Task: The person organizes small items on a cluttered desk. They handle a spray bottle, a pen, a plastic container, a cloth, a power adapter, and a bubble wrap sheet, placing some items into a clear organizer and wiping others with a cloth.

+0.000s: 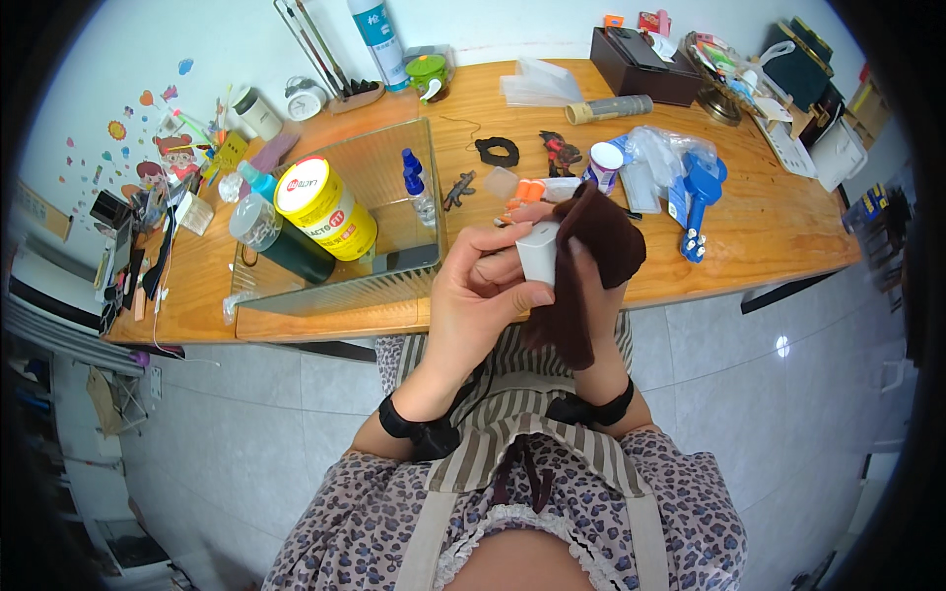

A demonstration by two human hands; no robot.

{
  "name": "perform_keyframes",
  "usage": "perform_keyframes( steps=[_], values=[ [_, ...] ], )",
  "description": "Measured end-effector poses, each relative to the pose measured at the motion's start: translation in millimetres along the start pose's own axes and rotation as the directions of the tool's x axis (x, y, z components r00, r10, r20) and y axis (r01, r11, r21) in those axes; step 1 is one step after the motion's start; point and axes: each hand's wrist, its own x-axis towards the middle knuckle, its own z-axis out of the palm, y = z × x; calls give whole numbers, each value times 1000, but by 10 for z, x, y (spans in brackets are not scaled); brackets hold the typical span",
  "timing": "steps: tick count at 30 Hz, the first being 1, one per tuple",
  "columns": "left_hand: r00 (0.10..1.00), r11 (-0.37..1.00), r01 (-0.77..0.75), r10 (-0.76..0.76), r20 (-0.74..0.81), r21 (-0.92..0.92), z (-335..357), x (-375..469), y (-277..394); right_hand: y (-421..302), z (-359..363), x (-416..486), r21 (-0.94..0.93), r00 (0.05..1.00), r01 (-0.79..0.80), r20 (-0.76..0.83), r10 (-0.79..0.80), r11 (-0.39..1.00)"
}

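My left hand (pixel 477 284) grips a white power adapter (pixel 538 257) between thumb and fingers, above the front edge of the wooden desk. A small slot shows on the adapter's upper end. In my right hand (pixel 607 306) is a dark brown cloth (pixel 606 240), pressed against the adapter's right side. The cloth hides most of the right fingers and hangs down below the adapter. Beyond the hands lie orange-capped items (pixel 529 190) and a small white-lidded tub (pixel 604 164).
Left on the desk (pixel 768 229), a clear ribbed bin (pixel 340 295) holds a yellow can (pixel 325 210), a dark bottle (pixel 288 247) and blue-capped bottles (pixel 418 188). To the right lie a blue plastic toy (pixel 698 196) and clear bags (pixel 665 151). A tissue box (pixel 643 66) stands behind.
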Motion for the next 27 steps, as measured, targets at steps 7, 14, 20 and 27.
perform_keyframes(
  steps=[7, 14, 20, 27],
  values=[
    [993, 991, -115, 114, 17, 61, -3, -29, -51, 171, 105, 4, 158, 975, 202, 57, -214, 966],
    [978, 987, -143, 129, 164, 75, 9, -63, -98, 100, 66, -98, 22, 986, 64, -153, -59, 998],
    [986, 990, -111, 100, 131, 81, 73, -20, -62, 49, 20, 2, 331, 963, -64, -229, 146, 941],
    [990, 980, 137, -139, -4, -147, 20, 67, 15, 190, 38, 129, 122, 994, -1, 108, -12, 993]
  ],
)
